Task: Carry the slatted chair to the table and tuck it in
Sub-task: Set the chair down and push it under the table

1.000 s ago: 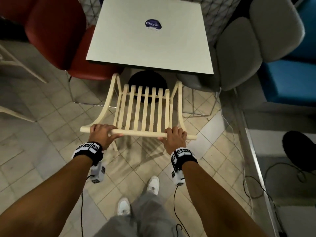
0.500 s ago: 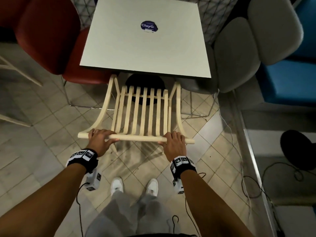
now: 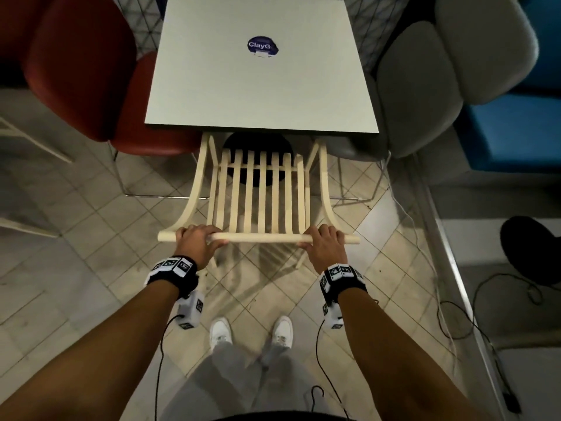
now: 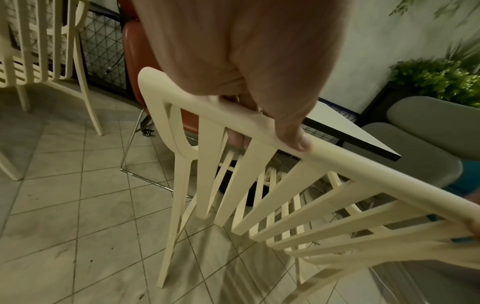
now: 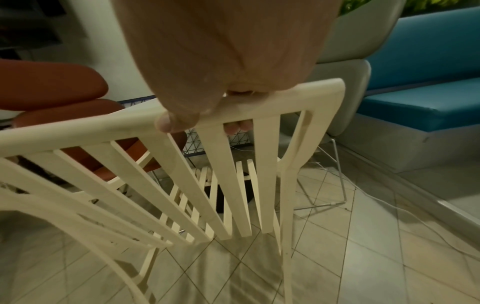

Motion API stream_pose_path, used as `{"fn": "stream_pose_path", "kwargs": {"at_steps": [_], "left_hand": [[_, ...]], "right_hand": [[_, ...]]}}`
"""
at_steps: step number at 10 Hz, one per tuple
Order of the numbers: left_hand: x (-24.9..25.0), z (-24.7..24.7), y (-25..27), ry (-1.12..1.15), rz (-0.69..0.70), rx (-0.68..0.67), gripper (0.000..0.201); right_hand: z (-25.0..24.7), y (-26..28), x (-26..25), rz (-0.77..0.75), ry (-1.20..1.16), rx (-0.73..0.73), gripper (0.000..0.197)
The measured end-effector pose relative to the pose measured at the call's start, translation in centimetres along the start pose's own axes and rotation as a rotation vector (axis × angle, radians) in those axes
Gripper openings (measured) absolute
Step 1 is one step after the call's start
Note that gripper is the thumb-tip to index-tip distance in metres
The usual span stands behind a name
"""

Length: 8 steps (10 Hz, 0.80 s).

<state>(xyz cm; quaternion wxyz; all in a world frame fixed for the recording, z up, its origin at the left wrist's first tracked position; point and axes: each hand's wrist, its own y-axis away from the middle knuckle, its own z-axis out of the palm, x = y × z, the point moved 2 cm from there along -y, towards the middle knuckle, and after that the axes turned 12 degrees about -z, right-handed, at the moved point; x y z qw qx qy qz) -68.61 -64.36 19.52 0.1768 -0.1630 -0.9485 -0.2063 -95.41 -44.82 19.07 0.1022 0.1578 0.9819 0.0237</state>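
The cream slatted chair point(image 3: 261, 202) faces the pale square table point(image 3: 261, 86), its seat front under the near edge. My left hand point(image 3: 197, 241) grips the left end of the chair's top rail point(image 3: 261, 237). My right hand point(image 3: 326, 243) grips the right end. In the left wrist view my left hand point(image 4: 259, 115) wraps the chair point(image 4: 259, 185) rail, thumb on the near side. In the right wrist view my right hand point(image 5: 207, 115) curls over the chair point(image 5: 233, 185) rail, fingertips showing behind the slats. The chair's front legs are hidden under the table.
A red chair point(image 3: 91, 80) stands left of the table, a grey chair point(image 3: 425, 86) to its right, with a blue bench point(image 3: 516, 132) beyond. The table's black round base point(image 3: 256, 144) is under it. Cables point(image 3: 455, 314) trail on the tiled floor at right. Another cream chair point(image 4: 39, 41) stands at left.
The chair has slid forward, its seat front going further under the table edge. I have stepped after it, both feet now side by side. Both hands keep their hold on the rail.
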Motion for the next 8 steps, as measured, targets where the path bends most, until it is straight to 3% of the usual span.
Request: {"fn": "stream_pose_path", "kwargs": {"at_steps": [5, 6, 7, 8], "left_hand": [[0.1, 0.4, 0.5, -0.013, -0.044, -0.036, 0.041], [-0.2, 0.1, 1.3, -0.029, 0.006, -0.030, 0.040], [-1.2, -0.5, 3.0, -0.032, 0.090, 0.022, 0.053], [-4.3, -0.3, 7.4, -0.053, 0.122, 0.051, 0.063]], "right_hand": [[0.0, 0.3, 0.6, 0.039, -0.085, 0.004, 0.039], [-1.0, 1.9, -0.2, 0.043, -0.094, 0.028, 0.044], [-1.9, 4.8, -0.7, 0.023, -0.119, 0.051, 0.070], [-2.5, 9.8, -0.6, 0.069, -0.161, -0.026, 0.075]]}}
